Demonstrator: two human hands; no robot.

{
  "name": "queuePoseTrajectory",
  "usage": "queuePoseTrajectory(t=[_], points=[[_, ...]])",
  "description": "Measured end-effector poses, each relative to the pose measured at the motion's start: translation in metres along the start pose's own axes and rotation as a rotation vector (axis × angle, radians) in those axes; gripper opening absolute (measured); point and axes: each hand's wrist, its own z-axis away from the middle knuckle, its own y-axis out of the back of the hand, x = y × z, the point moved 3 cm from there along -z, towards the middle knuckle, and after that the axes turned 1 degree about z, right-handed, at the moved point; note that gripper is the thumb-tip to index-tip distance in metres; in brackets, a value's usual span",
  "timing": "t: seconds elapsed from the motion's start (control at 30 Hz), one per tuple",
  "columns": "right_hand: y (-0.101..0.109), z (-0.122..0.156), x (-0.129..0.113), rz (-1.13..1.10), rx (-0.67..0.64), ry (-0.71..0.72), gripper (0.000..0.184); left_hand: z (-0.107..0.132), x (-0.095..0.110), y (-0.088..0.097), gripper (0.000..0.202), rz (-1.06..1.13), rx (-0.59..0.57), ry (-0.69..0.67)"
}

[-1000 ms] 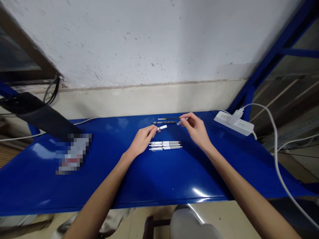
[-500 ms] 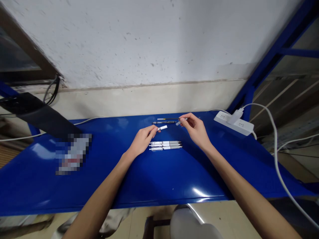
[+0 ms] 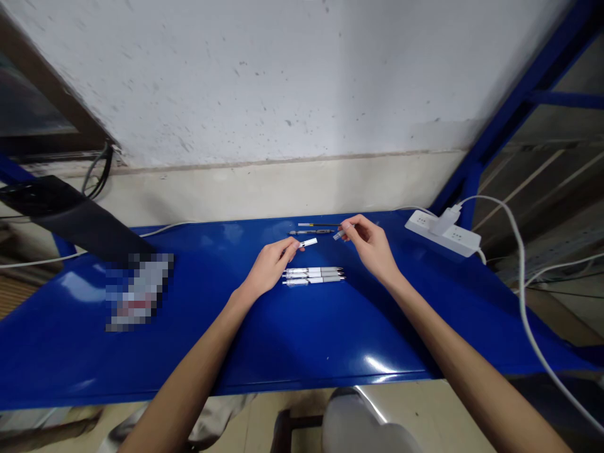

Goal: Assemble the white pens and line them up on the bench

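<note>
My left hand (image 3: 276,261) pinches a white pen barrel part (image 3: 309,242) whose free end points right. In the fingers of my right hand (image 3: 368,239) is a grey pen piece (image 3: 338,235), its lower end sticking out to the left. A pen refill (image 3: 323,224), dark with a pale end, reaches to the right fingertips; I cannot tell whether they touch it. Just below it lies a dark, slim pen part (image 3: 309,232) on the blue table (image 3: 302,340). Three white-and-grey pens (image 3: 314,276) lie side by side nearer me, close to my left hand.
At right stands a white power strip (image 3: 443,234) with a plug and a looping white cable (image 3: 521,289). A dark upright object (image 3: 89,220) and a blurred-out packet (image 3: 141,296) are on the left. The wall (image 3: 283,94) rises behind the table, and a stool (image 3: 363,421) is below its front edge.
Almost nothing differs. The grey piece in my right hand has tilted or shifted very slightly; my left hand keeps its place.
</note>
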Motion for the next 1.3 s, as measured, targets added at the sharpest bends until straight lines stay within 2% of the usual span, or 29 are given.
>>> queuePoseTrajectory(t=[0.2, 0.67, 1.3], points=[[0.001, 0.0, -0.004, 0.018, 0.019, -0.004, 0.032, 0.0, 0.001, 0.0, 0.045, -0.013, 0.001, 0.002], [0.006, 0.001, -0.008, 0.04, 0.113, 0.003, 0.047, 0.001, 0.001, 0.0, 0.045, -0.014, -0.001, 0.006], [0.009, 0.002, -0.007, 0.032, 0.169, -0.044, 0.064, 0.001, 0.001, 0.0, 0.041, 0.002, -0.006, 0.006]])
